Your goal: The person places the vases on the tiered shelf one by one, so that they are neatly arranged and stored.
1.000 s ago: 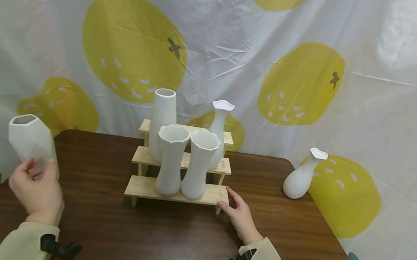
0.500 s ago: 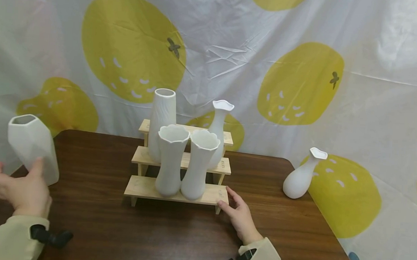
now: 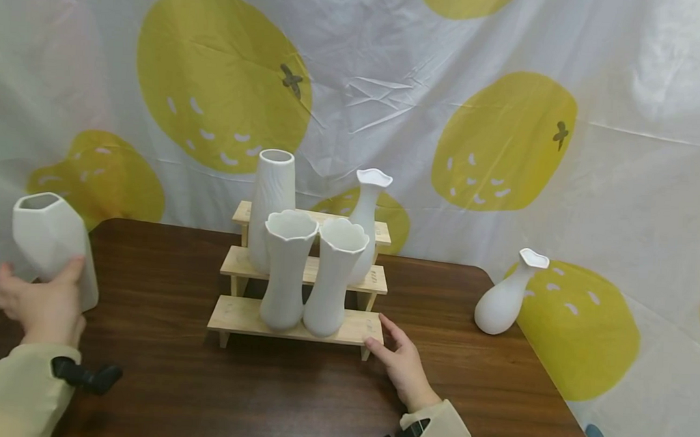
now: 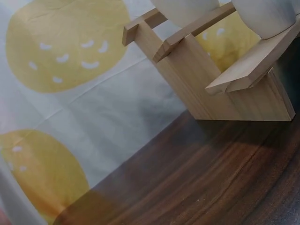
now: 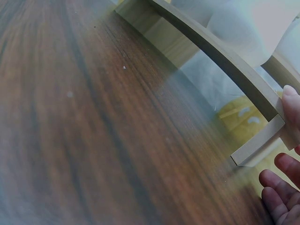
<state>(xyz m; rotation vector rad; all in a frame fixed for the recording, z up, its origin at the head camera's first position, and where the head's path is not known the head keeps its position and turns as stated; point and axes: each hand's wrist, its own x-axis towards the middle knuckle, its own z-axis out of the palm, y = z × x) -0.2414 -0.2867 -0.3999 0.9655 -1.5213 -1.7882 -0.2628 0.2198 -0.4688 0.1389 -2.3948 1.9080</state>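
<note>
Over the tabletop point(image 3: 248, 396), my right grip point(image 3: 403, 364) pinches the near right end of the three-tier wooden stand point(image 3: 234, 312), my left grip point(image 3: 47, 306), digits apart, is at the left-hand faceted vase's point(image 3: 53, 235) near side, and fruit-printed cloth point(image 3: 357, 62) hangs beyond.

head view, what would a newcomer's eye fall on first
Probably the big yellow fruit prints on the white cloth behind the table. Next comes the stepped wooden rack near the picture's middle, bearing four white vases, its lowest step held at one end by the right hand's fingers. A faceted white vase stands at far left.
</note>
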